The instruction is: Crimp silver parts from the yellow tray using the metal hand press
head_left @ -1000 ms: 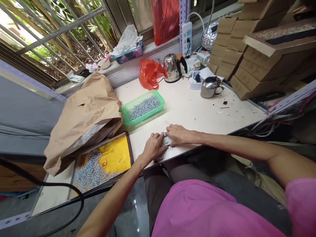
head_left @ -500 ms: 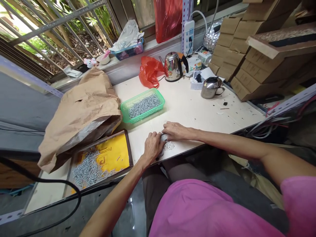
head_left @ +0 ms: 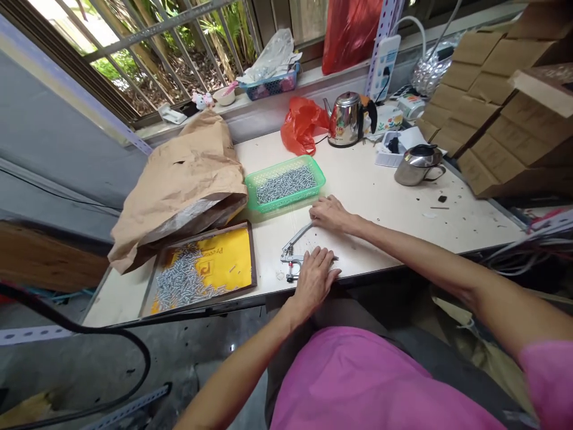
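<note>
A silver plier-like hand tool [head_left: 293, 254] lies near the front edge of the white table [head_left: 385, 203], its handles spread. My left hand [head_left: 316, 278] rests flat on the lower handle, fingers stretched out. My right hand [head_left: 329, 213] is on the end of the upper handle, fingers curled over it. Just behind my right hand is a green plastic basket [head_left: 286, 185] full of small metal pins. To the left, a brown tray with a yellow sheet [head_left: 206, 272] holds a heap of the same pins.
A crumpled brown paper bag [head_left: 183, 179] lies left of the basket. At the back stand a steel kettle [head_left: 344, 119], a red plastic bag [head_left: 302, 122] and a steel mug [head_left: 416, 164]. Cardboard boxes [head_left: 492, 95] are stacked at right. Window bars run behind the sill.
The hands were close together over the tool; now they are apart and the tool's handles are spread. The right hand moved toward the basket. The camera view shifted left.
</note>
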{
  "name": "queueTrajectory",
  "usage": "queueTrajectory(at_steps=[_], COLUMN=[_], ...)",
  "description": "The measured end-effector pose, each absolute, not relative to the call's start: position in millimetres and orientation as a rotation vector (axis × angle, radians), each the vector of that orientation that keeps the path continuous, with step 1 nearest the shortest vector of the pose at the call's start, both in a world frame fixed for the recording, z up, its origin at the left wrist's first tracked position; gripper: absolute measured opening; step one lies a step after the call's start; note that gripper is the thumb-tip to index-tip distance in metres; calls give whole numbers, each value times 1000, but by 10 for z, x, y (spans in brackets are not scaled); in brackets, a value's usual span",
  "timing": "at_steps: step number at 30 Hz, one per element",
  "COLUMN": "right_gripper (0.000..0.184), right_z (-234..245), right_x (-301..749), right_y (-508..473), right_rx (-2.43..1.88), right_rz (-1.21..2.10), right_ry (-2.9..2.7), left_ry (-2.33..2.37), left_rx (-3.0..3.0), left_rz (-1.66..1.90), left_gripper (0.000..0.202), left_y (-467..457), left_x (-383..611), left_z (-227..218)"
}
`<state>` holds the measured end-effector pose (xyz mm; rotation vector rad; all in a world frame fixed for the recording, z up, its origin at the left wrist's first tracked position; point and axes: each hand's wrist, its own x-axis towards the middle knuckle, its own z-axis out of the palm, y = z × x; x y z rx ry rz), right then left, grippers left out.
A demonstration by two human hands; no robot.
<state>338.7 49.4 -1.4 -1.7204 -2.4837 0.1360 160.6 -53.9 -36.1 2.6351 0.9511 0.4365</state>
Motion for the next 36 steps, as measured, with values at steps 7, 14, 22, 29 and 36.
queueTrajectory(at_steps=[7,14,22,29,36], right_gripper=[2,10,26,31,35], right_z=[131,26,488,570,181], right_x=[2594,2407,2406,2891,3038], right_y=[196,41,370,1264,698], right_rx=[-931,-618,-870,-1411,-1326], right_rz=[198,202,272,110,201], right_ry=[-2971,-3003,-2100,-1951,-2079], left_ry=[927,974,818,1753,2001], left_rx=[2609,2551,2628,2551,2466], left_rz=[416,322,496,525,76], left_gripper=[49,59,55,30,28], left_y=[-612,-689,-605,-371,42], left_x=[1572,1491,1442,558,-271], left_z=[-431,-488,-315,169,65])
